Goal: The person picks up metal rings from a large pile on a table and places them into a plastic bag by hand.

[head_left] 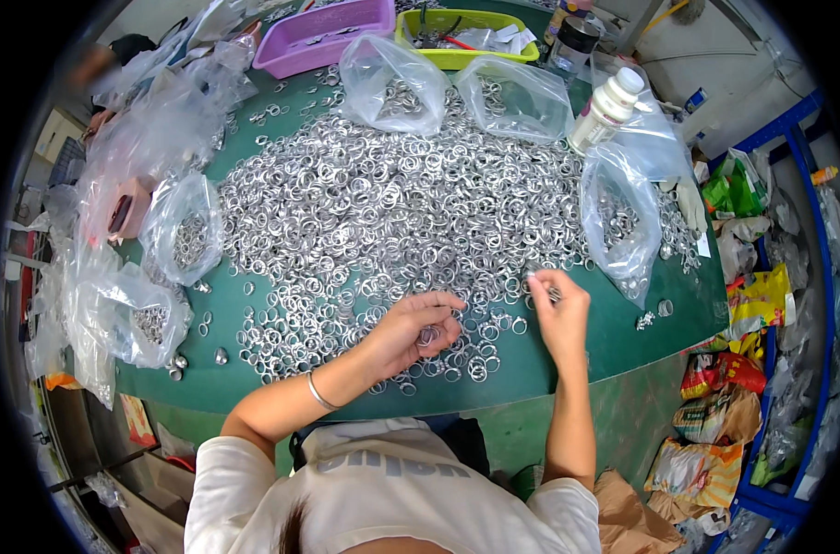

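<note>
A broad heap of silver metal rings [374, 203] spreads over the green tabletop [300, 397]. My left hand [411, 334], with a bangle [319, 392] round its wrist, is curled palm-up above the near edge of the heap. Several rings [428, 334] rest inside its bent fingers. To the right, my right hand [562, 319] is closed at the heap's edge, with rings [554, 295] showing between thumb and fingers. How many it holds is hidden. Loose rings [478, 365] lie on the table just beside my left hand.
Clear plastic bags with rings stand around the heap, including one bag [620, 226] at right and another bag [185, 231] at left. A white bottle [606, 111] stands at the back right. Behind are a purple basket [323, 37] and a yellow-green basket [466, 57]. Blue shelving [798, 157] is at far right.
</note>
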Demonstrator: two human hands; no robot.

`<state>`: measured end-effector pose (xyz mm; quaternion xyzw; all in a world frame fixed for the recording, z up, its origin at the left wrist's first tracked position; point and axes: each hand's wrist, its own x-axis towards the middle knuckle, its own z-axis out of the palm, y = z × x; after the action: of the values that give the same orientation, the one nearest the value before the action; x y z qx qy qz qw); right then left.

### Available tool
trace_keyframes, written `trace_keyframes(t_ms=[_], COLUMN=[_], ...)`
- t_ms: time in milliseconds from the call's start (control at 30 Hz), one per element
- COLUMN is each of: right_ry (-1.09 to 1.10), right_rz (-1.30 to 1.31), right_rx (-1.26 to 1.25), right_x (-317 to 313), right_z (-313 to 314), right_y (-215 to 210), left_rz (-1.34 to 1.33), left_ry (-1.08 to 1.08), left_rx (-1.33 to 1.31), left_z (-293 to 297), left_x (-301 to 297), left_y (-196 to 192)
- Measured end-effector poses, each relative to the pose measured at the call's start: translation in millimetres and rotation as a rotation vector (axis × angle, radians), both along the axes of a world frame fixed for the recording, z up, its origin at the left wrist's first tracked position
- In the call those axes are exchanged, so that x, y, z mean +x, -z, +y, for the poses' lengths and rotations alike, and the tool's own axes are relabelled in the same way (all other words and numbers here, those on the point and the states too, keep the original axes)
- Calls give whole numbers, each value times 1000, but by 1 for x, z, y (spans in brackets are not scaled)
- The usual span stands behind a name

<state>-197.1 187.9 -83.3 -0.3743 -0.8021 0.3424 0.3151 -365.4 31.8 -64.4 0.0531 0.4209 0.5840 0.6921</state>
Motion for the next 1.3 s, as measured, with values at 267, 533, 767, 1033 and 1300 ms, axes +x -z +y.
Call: trace_keyframes(t_ms=[267, 533, 767, 1033, 1300], right_ry=[144, -20, -187, -325, -321], right_rz=[777, 441, 629, 844, 783], right_rx=[-1216, -947, -1194, -1514, -1481], right_x=[22, 30, 37, 17, 12], right_z=[11, 16, 19, -18, -32], right_y=[-5, -2, 3, -11, -19], left_rz=[277, 334, 433, 792, 1216], left_ry=[63, 62, 59, 75, -21], left_rx=[-2, 46, 64, 287, 359], left_z=[-4, -3, -3, 16, 18], left_x=[-10, -8, -7, 25, 29], left_y=[12, 8, 7, 8, -2])
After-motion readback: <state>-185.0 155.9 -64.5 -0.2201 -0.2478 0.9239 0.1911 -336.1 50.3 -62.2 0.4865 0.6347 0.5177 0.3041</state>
